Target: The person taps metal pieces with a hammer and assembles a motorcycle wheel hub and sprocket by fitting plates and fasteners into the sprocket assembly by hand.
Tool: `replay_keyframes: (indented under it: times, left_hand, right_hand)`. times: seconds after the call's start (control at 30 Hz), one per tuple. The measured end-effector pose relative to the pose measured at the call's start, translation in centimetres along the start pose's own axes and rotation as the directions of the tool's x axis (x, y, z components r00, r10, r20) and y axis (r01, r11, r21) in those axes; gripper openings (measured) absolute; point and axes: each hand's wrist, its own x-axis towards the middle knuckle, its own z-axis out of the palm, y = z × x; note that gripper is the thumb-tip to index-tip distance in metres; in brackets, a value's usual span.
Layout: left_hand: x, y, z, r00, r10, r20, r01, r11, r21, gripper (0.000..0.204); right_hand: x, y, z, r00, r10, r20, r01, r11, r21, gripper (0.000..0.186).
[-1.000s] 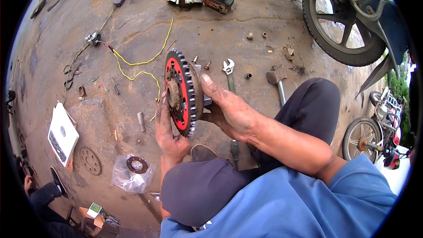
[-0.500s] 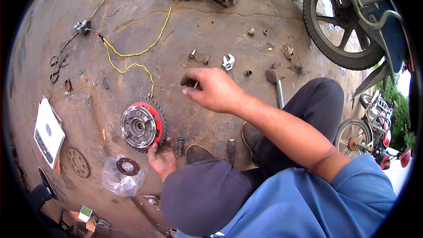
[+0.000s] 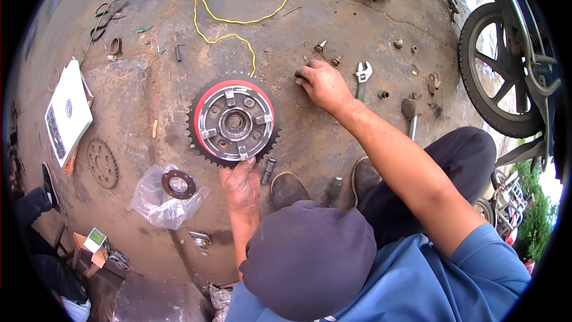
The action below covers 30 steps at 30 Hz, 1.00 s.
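Observation:
My left hand (image 3: 242,186) grips the lower edge of a motorcycle rear sprocket on its hub carrier (image 3: 248,137), which has a silver face, a red ring and dark teeth around it. The carrier is lifted and faces up, with the thumb on its near rim. To the right, my right hand (image 3: 328,86) hovers with its fingers curled together. What they hold, if anything, is hidden. Just beyond its fingertips lie bolts (image 3: 328,53), and an adjustable wrench (image 3: 362,74) is to its right. A socket (image 3: 269,170) lies beside my left hand.
A hammer (image 3: 411,108) and a small socket (image 3: 384,94) lie right. Yellow wire (image 3: 229,37) runs across the ground beyond the carrier. Left are a loose sprocket (image 3: 102,164), a white box (image 3: 70,110) and a plastic bag (image 3: 156,200) with a dark ring (image 3: 178,184). A motorcycle wheel (image 3: 473,65) stands right.
The sprocket carrier has come up closer and turned more face-on in my left hand. My right hand's fingers have drawn together near the bolts. The whole view has shifted.

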Motion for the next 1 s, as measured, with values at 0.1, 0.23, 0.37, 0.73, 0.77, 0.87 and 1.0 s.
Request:
replay_keyframes:
  times: [0.1, 0.23, 0.37, 0.73, 0.77, 0.87, 1.0]
  left_hand:
    - [-0.2, -0.4, 1.0, 0.997, -0.060, 0.044, 0.062, 0.997, -0.043, 0.066]
    - [0.1, -0.7, 1.2, 0.992, -0.110, 0.061, 0.111, 0.994, -0.019, 0.065]
    - [0.6, -0.1, 2.6, 0.984, -0.129, 0.123, 0.137, 0.989, -0.060, 0.060]
    - [0.5, -1.6, 5.5, 0.981, -0.034, 0.191, 0.030, 0.999, 0.023, 0.048]
    - [0.4, -1.6, 5.6, 0.982, -0.033, 0.185, 0.031, 0.999, 0.014, 0.047]
    - [0.3, -1.6, 5.4, 0.985, -0.029, 0.169, 0.019, 0.998, 0.059, 0.047]
    - [0.5, -1.7, 4.8, 0.985, -0.009, 0.173, -0.016, 0.990, 0.143, 0.046]
  right_hand:
    - [0.0, -1.1, -2.3, 0.976, 0.142, -0.165, -0.113, 0.978, 0.176, 0.022]
    - [-0.2, -5.8, -9.1, 0.938, 0.343, -0.040, -0.275, 0.813, 0.513, 0.021]
    - [-3.9, -11.8, -12.9, 0.978, 0.203, 0.044, -0.181, 0.725, 0.665, 0.018]
    - [-6.1, -14.2, -10.0, 0.974, 0.183, -0.133, -0.104, 0.884, 0.456, 0.020]
    - [-6.2, -14.1, -10.0, 0.978, 0.173, -0.119, -0.106, 0.896, 0.432, 0.020]
    - [-6.2, -13.7, -10.2, 0.988, 0.069, -0.138, -0.023, 0.952, 0.306, 0.021]
    - [-6.1, -14.1, -10.6, 0.982, -0.076, -0.175, 0.096, 0.990, 0.108, 0.025]
